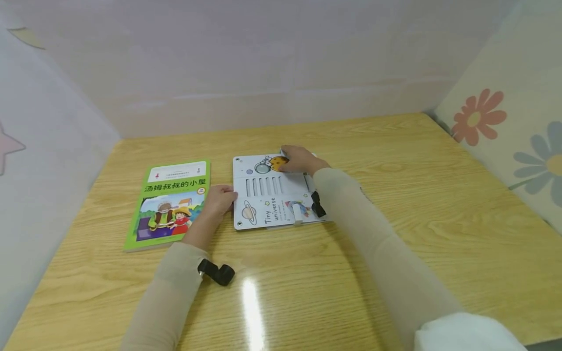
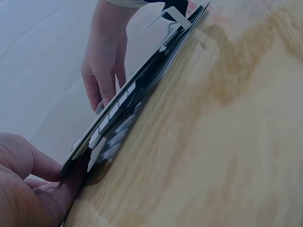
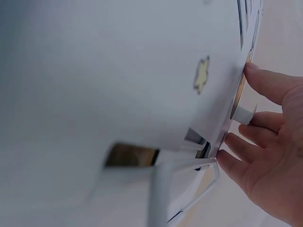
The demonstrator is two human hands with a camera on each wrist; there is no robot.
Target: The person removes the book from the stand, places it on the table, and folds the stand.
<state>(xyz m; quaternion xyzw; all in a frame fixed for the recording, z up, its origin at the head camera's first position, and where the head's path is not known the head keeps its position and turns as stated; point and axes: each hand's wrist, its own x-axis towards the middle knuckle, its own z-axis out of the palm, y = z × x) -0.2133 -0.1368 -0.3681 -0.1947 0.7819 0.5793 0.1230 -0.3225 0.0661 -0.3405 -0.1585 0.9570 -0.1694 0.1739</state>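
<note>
A white book stand [image 1: 291, 187] with slots, a "Tiny universe" print and space drawings lies folded on the table. My left hand [image 1: 218, 200] pinches its left edge; in the left wrist view the thumb is above and the fingers [image 2: 49, 196] reach underneath. That edge is slightly raised off the wood. At the far edge, my right hand [image 1: 300, 160] grips the stand, thumb on the printed face and fingers at the rim, beside a small white tab [image 3: 245, 114]. A white page clip [image 1: 297, 214] sits at the near edge. The stand's underside is mostly hidden.
Left of the stand lies a green-bordered picture book [image 1: 175, 185], face up, close to my left hand. The wooden table [image 1: 421, 175] runs on to the right. Pale walls with flower decorations [image 1: 478, 117] border the table.
</note>
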